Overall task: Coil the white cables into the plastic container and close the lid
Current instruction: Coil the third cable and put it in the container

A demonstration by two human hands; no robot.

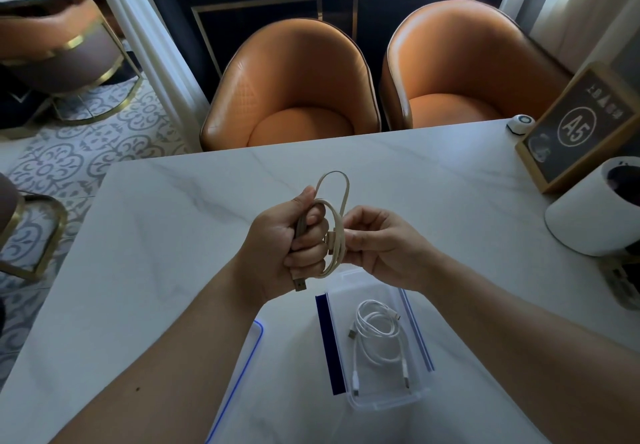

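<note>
The left hand (298, 236) is gripping the coil (337, 201), fingers curled through its loops, and the right hand (381, 246) is pinching the coil's right side. The coil is hanging upright over the table (173, 208), its long axis pointing away from the person, with a plug (299, 284) dangling under the fist. The container (381, 405) is lying open nearer the person, seemingly tucked under the right wrist, with one cable (377, 329) inside. The drop is calling for a pull back and down. The lid (254, 339) is sitting at left.
</note>
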